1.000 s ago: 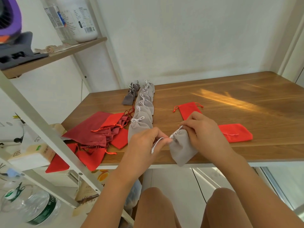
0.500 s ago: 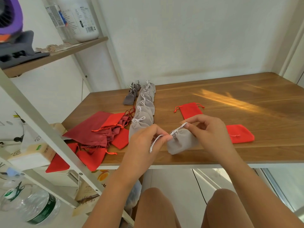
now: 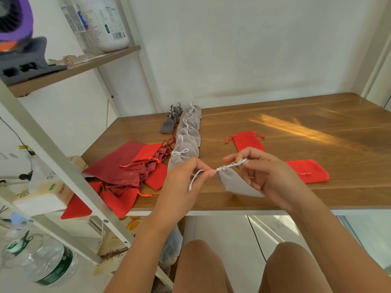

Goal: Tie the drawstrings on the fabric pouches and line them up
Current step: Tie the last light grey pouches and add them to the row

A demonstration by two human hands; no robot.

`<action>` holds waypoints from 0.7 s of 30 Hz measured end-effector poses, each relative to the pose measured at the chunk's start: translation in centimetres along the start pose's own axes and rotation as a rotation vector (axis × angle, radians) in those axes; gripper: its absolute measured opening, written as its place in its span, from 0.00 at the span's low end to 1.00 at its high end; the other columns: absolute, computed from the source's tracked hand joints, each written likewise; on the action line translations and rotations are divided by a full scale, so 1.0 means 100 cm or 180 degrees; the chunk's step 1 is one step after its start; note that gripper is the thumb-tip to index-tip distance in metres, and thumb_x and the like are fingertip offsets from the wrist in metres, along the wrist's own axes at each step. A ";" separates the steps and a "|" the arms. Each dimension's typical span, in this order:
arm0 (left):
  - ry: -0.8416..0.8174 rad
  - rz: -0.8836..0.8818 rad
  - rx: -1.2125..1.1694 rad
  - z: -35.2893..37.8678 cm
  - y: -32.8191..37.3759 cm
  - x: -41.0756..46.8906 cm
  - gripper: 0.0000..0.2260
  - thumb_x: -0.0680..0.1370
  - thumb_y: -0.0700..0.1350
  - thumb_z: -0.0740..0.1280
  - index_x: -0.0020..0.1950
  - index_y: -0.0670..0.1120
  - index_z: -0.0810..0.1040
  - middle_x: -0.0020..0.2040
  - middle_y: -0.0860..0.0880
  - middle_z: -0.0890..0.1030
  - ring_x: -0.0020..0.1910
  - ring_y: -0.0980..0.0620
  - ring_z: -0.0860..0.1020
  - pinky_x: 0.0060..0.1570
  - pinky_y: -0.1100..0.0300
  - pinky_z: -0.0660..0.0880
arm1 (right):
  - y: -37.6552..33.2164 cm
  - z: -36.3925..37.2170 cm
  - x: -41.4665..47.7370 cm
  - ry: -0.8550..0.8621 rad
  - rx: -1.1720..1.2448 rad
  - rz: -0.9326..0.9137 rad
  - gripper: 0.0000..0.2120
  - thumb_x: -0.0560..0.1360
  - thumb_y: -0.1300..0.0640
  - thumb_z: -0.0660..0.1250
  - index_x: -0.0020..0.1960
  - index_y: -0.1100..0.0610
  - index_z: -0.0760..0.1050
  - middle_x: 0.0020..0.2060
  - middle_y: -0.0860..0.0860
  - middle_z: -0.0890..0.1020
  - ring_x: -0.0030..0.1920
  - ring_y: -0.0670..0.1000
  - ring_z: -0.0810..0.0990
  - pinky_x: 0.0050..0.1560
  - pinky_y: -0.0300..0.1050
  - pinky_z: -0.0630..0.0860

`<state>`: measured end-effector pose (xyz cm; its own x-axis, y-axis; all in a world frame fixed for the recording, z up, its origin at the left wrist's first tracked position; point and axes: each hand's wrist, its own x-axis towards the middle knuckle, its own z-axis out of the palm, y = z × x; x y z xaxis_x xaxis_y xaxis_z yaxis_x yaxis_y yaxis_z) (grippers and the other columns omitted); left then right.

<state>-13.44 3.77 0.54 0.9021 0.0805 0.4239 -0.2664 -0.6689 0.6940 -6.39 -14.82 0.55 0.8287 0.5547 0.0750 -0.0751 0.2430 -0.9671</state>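
A light grey pouch (image 3: pixel 236 182) hangs between my hands above the table's front edge, its neck gathered. My left hand (image 3: pixel 186 178) pinches one white drawstring (image 3: pixel 195 178) end at the left of the neck. My right hand (image 3: pixel 268 174) pinches the other drawstring end, pulled up and to the right. Behind my left hand, a row of tied light grey pouches (image 3: pixel 188 136) runs away toward the wall. Two flat red pouches lie on the table, one behind my hands (image 3: pixel 248 140) and one to the right (image 3: pixel 309 171).
A heap of red and dark red pouches (image 3: pixel 129 170) lies at the table's left front corner. A few small dark grey pouches (image 3: pixel 170 121) sit near the wall. A white shelf frame (image 3: pixel 63 166) with bottles stands at the left. The wooden table (image 3: pixel 296 127) stretches right.
The grey pouch has swung so its body points down to the right. My hands have drawn apart, stretching the white drawstring ends out from the neck.
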 end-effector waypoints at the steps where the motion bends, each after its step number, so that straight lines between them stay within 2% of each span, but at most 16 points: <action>1: 0.0024 -0.0054 -0.0047 -0.001 -0.001 0.002 0.03 0.77 0.44 0.69 0.43 0.50 0.79 0.39 0.63 0.79 0.40 0.61 0.78 0.39 0.72 0.70 | 0.000 0.002 0.000 -0.0117 0.0074 0.0121 0.05 0.71 0.66 0.63 0.40 0.59 0.77 0.47 0.56 0.83 0.26 0.46 0.69 0.24 0.37 0.59; 3: 0.0035 -0.0126 -0.0157 -0.001 -0.002 0.002 0.04 0.77 0.43 0.69 0.43 0.50 0.79 0.39 0.63 0.80 0.40 0.62 0.78 0.40 0.72 0.71 | 0.002 0.006 0.001 -0.0113 0.0006 0.0368 0.04 0.68 0.64 0.62 0.39 0.59 0.75 0.38 0.58 0.79 0.26 0.48 0.68 0.24 0.37 0.60; 6: 0.0034 -0.0172 -0.0236 -0.001 -0.003 0.001 0.03 0.77 0.44 0.69 0.43 0.51 0.79 0.40 0.61 0.80 0.41 0.61 0.78 0.40 0.71 0.71 | 0.001 0.013 0.012 0.0249 -0.0398 0.0828 0.04 0.65 0.61 0.59 0.34 0.61 0.70 0.26 0.57 0.69 0.24 0.51 0.65 0.24 0.40 0.57; 7: 0.0056 -0.0229 -0.0282 -0.002 -0.004 0.000 0.03 0.77 0.45 0.69 0.43 0.50 0.79 0.40 0.60 0.81 0.42 0.60 0.78 0.40 0.69 0.72 | 0.002 0.014 0.017 0.0304 -0.0638 0.0934 0.08 0.67 0.61 0.58 0.31 0.60 0.70 0.25 0.56 0.69 0.25 0.52 0.65 0.26 0.41 0.59; 9: 0.0105 -0.0338 -0.0352 -0.003 -0.007 -0.001 0.03 0.76 0.47 0.69 0.43 0.50 0.80 0.41 0.57 0.81 0.42 0.58 0.79 0.42 0.62 0.76 | 0.006 0.010 0.017 0.0198 -0.1039 0.1122 0.24 0.75 0.66 0.55 0.22 0.55 0.70 0.25 0.56 0.70 0.28 0.52 0.66 0.31 0.42 0.61; 10: 0.0111 -0.0375 -0.0365 -0.004 -0.008 -0.001 0.03 0.76 0.47 0.69 0.43 0.50 0.80 0.41 0.57 0.82 0.42 0.57 0.79 0.43 0.59 0.76 | 0.008 0.009 0.016 0.0116 -0.1171 0.1159 0.28 0.75 0.67 0.53 0.18 0.54 0.68 0.24 0.55 0.69 0.28 0.52 0.66 0.32 0.42 0.61; 11: 0.0104 -0.0395 -0.0380 -0.004 -0.009 -0.001 0.03 0.76 0.47 0.69 0.43 0.50 0.80 0.41 0.56 0.82 0.42 0.57 0.79 0.43 0.58 0.76 | 0.008 0.008 0.015 0.0042 -0.1192 0.1010 0.27 0.74 0.64 0.54 0.17 0.54 0.67 0.24 0.55 0.68 0.29 0.52 0.65 0.31 0.42 0.61; 13: 0.0091 -0.0420 -0.0446 -0.005 -0.009 -0.002 0.04 0.76 0.47 0.69 0.43 0.49 0.80 0.41 0.54 0.82 0.41 0.55 0.79 0.44 0.56 0.75 | 0.010 0.004 0.007 -0.0068 -0.0903 0.0303 0.18 0.74 0.54 0.58 0.25 0.52 0.70 0.26 0.53 0.69 0.31 0.51 0.65 0.32 0.40 0.63; 15: 0.0083 -0.0418 -0.0618 -0.004 -0.009 -0.002 0.06 0.77 0.49 0.68 0.43 0.48 0.79 0.41 0.51 0.81 0.41 0.51 0.79 0.43 0.54 0.76 | 0.012 0.000 -0.002 -0.0210 -0.0606 -0.0107 0.15 0.75 0.48 0.58 0.33 0.52 0.74 0.31 0.55 0.68 0.32 0.48 0.66 0.33 0.38 0.63; 18: -0.0025 -0.0335 -0.1087 -0.002 -0.006 -0.002 0.10 0.79 0.49 0.65 0.44 0.43 0.77 0.36 0.49 0.79 0.35 0.50 0.77 0.37 0.57 0.76 | 0.014 0.000 0.000 -0.0265 0.0116 -0.0202 0.13 0.76 0.51 0.61 0.37 0.51 0.81 0.37 0.56 0.72 0.35 0.48 0.66 0.38 0.41 0.64; 20: -0.0182 -0.0316 -0.1153 0.001 -0.004 -0.002 0.10 0.80 0.47 0.63 0.43 0.43 0.75 0.32 0.50 0.75 0.31 0.54 0.73 0.32 0.61 0.71 | 0.012 0.006 0.003 -0.0208 0.0590 -0.0103 0.11 0.74 0.51 0.66 0.36 0.56 0.78 0.40 0.54 0.81 0.33 0.48 0.69 0.37 0.41 0.68; 21: -0.0264 -0.0329 -0.1125 0.004 -0.003 -0.003 0.10 0.80 0.47 0.63 0.42 0.44 0.74 0.30 0.51 0.74 0.29 0.55 0.71 0.31 0.64 0.69 | 0.013 0.009 0.005 -0.0122 0.0846 0.0008 0.12 0.72 0.50 0.67 0.35 0.57 0.76 0.38 0.52 0.81 0.31 0.47 0.71 0.35 0.39 0.70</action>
<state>-13.44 3.67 -0.03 0.9509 0.0642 0.3026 -0.2602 -0.3629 0.8948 -6.62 -13.52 -0.41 0.8070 0.5842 0.0867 -0.2245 0.4392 -0.8699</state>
